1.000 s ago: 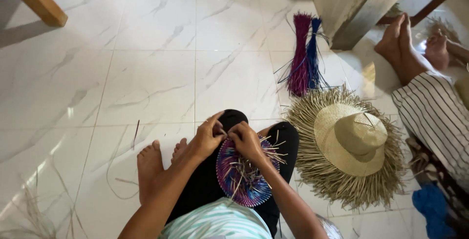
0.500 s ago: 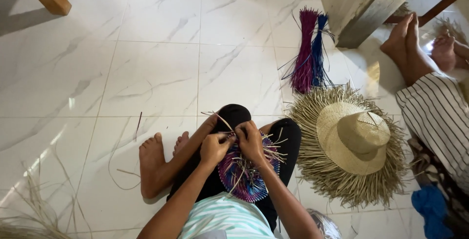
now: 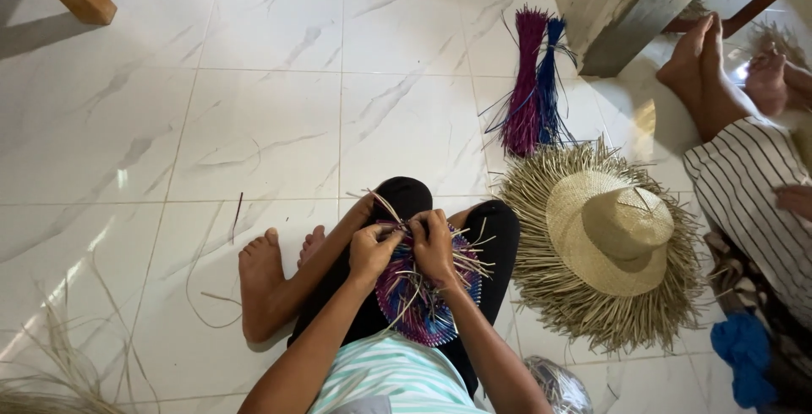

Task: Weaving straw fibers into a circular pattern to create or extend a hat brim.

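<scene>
Left hand point(image 3: 372, 249), right hand point(image 3: 433, 245) gripping woven disc point(image 3: 423, 300), marble-tile floor point(image 3: 254, 109)

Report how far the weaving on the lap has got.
Done: a purple-and-blue woven disc rests on the lap. In hand: left hand and right hand grip loose straw strands at its top edge. Left: strand ends stick out unwoven; dyed bundles lie on the floor.

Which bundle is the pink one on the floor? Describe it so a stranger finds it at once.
Start at the unfinished straw hat on the white tiled floor. Just beyond its fringed brim lie two bundles of dyed straw. The pink bundle is the left one, touching the blue bundle.
</scene>
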